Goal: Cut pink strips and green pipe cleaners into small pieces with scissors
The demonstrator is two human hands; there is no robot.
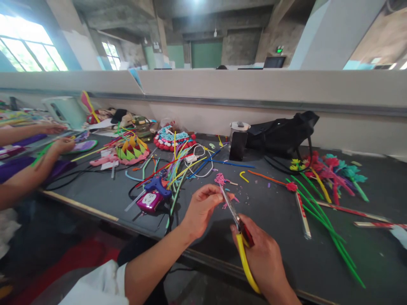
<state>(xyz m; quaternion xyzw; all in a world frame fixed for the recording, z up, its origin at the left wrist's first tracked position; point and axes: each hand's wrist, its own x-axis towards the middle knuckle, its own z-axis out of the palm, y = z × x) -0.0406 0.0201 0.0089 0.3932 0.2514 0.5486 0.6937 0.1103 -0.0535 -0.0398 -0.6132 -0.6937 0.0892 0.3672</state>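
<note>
In the head view my right hand (263, 250) grips a pair of scissors (233, 209) with yellow handles, its blades pointing up and left. My left hand (202, 209) is closed in a pinch beside the blade tips. What sits between its fingertips is too small to make out. A fuzzy pink piece (220, 178) shows just beyond the fingertips and blades; whether it is held or lies on the table I cannot tell. Small pink and orange scraps (232, 198) lie on the dark table behind the scissors.
A glue gun (158, 186) with a blue body rests by a purple power socket (149, 201). Colourful pipe cleaners (178, 173) lie behind them. Green stems (327, 228) and fuzzy flowers (330, 169) are at right, near a black bag (280, 135). A co-worker's hands (62, 146) work at left.
</note>
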